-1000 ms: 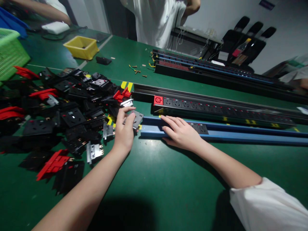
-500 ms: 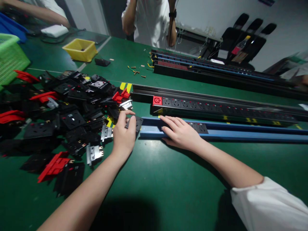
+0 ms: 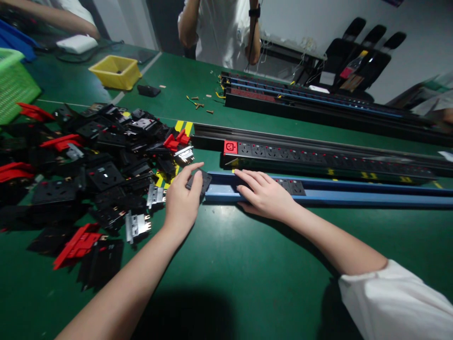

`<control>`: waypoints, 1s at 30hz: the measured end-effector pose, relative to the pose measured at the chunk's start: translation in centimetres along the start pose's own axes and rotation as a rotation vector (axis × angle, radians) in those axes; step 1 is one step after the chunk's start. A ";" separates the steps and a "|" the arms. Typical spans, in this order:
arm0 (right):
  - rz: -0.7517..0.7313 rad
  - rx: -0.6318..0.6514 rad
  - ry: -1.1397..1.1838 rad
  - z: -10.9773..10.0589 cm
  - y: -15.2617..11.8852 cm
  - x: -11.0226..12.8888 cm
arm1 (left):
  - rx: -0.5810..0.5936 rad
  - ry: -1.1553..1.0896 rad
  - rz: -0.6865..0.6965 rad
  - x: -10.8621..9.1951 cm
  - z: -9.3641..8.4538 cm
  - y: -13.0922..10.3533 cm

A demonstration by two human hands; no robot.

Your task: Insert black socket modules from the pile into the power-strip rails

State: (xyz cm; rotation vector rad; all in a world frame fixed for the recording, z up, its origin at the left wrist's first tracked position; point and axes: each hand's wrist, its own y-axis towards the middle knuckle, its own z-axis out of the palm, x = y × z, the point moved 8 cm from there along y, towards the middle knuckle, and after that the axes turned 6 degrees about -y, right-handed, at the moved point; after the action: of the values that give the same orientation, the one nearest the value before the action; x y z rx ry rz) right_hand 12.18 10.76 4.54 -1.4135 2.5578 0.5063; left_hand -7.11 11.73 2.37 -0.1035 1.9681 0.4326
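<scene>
My left hand (image 3: 184, 196) pinches a black socket module (image 3: 201, 183) between thumb and fingers, at the left end of a long blue channel (image 3: 221, 192). The module is tilted and overlaps the channel's end; whether it sits inside cannot be told. Across the channel lies my right hand (image 3: 267, 194), thumb by the near wall and fingers reaching to the far wall, gripping it. Just right of that hand, black socket modules (image 3: 295, 187) sit in the channel; the hand hides part of them.
Left lies a heap of black socket modules (image 3: 104, 175) with red and silver-backed ones. Behind the channel is a filled socket strip (image 3: 304, 158). Farther back are more strips (image 3: 300, 106), screws (image 3: 198, 105), a yellow bin (image 3: 116, 73) and a green basket (image 3: 16, 89). A person (image 3: 222, 33) stands opposite.
My left hand has turned the socket module slightly and brought it a little closer over the channel's left end. The right hand stays on the channel.
</scene>
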 end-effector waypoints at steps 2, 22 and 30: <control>0.005 0.004 0.002 0.0 0.0 0.0 | -0.004 -0.004 -0.023 0.1 -0.1 0.0; 0.006 -0.005 -0.004 0.0 0.0 0.0 | -0.006 0.108 -0.050 0.0 -0.3 -0.3; 0.010 -0.005 0.017 -0.1 0.0 -0.1 | -0.012 0.097 -0.086 0.5 -0.3 -0.4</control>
State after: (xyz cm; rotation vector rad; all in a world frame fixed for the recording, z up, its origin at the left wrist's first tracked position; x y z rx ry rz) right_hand 12.22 10.77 4.64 -1.4138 2.5800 0.5045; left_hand -7.44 11.33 1.91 -0.2199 2.0478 0.3893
